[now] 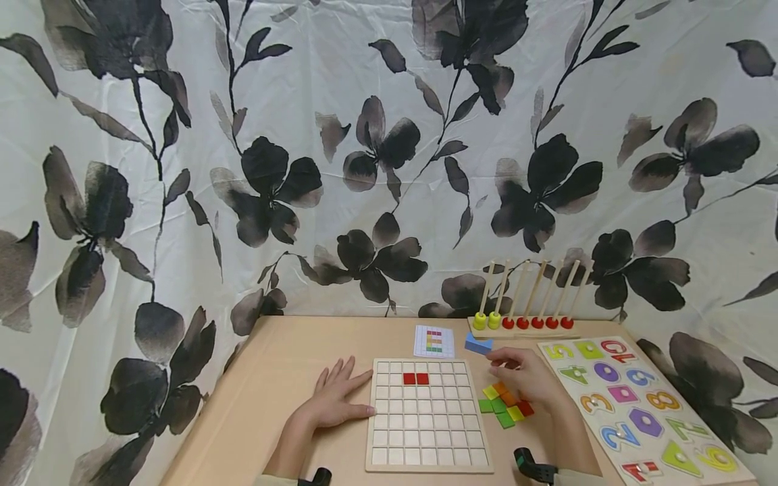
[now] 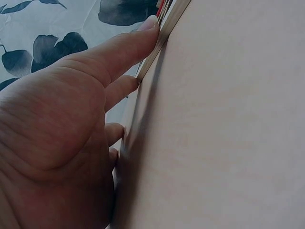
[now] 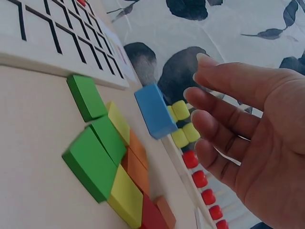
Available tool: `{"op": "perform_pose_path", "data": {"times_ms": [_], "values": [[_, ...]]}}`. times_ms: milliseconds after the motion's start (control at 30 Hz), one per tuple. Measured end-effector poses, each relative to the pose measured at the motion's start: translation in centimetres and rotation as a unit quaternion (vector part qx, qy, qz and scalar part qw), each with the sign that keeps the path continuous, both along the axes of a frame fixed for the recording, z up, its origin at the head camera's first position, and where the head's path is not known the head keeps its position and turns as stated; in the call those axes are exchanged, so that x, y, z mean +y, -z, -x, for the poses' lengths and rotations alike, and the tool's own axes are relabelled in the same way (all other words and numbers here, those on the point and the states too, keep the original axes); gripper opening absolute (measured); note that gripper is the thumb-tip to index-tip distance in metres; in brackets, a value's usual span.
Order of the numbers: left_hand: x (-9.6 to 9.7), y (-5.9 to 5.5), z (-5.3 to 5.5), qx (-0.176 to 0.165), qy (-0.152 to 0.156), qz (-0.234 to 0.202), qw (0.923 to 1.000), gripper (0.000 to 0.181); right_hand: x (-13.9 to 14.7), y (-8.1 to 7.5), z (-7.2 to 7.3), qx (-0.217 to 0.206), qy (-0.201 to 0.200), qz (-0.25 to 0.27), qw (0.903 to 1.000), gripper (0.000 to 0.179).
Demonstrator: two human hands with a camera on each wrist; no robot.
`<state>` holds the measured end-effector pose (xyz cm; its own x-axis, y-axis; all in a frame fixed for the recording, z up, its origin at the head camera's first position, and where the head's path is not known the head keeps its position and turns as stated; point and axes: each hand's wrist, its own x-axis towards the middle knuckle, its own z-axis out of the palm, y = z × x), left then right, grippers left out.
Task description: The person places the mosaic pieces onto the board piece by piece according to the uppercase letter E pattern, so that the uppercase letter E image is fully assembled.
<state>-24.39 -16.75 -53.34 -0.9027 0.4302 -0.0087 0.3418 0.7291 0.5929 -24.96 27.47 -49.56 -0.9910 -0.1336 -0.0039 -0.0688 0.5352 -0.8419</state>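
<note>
A wooden grid board (image 1: 430, 423) lies on the table with two red tiles (image 1: 416, 379) side by side in an upper row. My left hand (image 1: 331, 398) rests with spread fingers at its left side, thumb and index fingertip touching the frame's edge. In the left wrist view, the thumb of the left hand (image 2: 57, 114) reaches that edge. My right hand (image 1: 527, 378) is above the loose green, yellow, orange and red tiles (image 1: 505, 401) right of the board. Seen from the right wrist, the right hand (image 3: 248, 124) has loosely bent fingers and holds nothing.
A blue block (image 1: 479, 344) and a printed pattern card (image 1: 419, 342) lie behind the grid board. Farther back stands a peg rack (image 1: 524, 333) with yellow and red beads. A number-and-shape puzzle board (image 1: 608, 432) covers the right side. A floral cloth (image 1: 340, 283) hangs behind the table.
</note>
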Motion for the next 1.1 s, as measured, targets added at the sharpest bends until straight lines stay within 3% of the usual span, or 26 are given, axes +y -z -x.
{"op": "perform_pose_path", "data": {"times_ms": [200, 433, 833, 1100], "values": [[0.0, 0.1, 0.0, -0.002, 0.0, 0.0, 1.0, 0.083, 1.1, 0.3, 0.0, 0.0, -0.016, -0.007, 0.9999, 0.031], [0.0, 0.1, 0.0, -0.005, -0.001, 0.001, 1.0, 0.083, 2.1, 0.8, -0.2, -0.032, -0.052, -0.006, 0.9981, 0.031], [0.0, 0.0, 0.1, -0.01, -0.004, -0.001, 0.9999, 0.084, 1.4, 1.2, -0.2, -0.054, -0.051, -0.028, 0.9968, 0.026], [0.0, -0.1, 0.0, -0.011, -0.006, -0.001, 0.9999, 0.084, 3.3, 1.6, -0.5, -0.058, -0.075, -0.03, 0.9951, 0.019]]}}
